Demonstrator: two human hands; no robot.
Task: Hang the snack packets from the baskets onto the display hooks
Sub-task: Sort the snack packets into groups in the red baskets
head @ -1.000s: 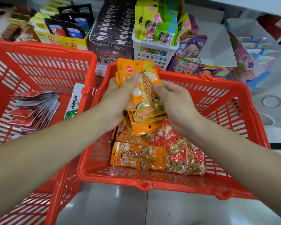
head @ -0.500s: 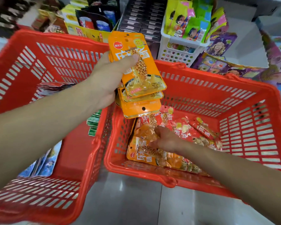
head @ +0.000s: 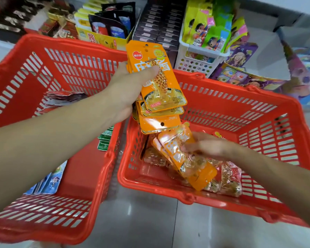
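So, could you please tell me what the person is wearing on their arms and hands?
Nothing that shows: the left hand and right hand are ungloved, with no rings visible, and both forearms are bare to the frame edge, without sleeves, watch or bracelet.

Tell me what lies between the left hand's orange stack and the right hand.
Head view: only the loose orange packets that the right hand holds, their top end reaching just under the stack held by the left hand.
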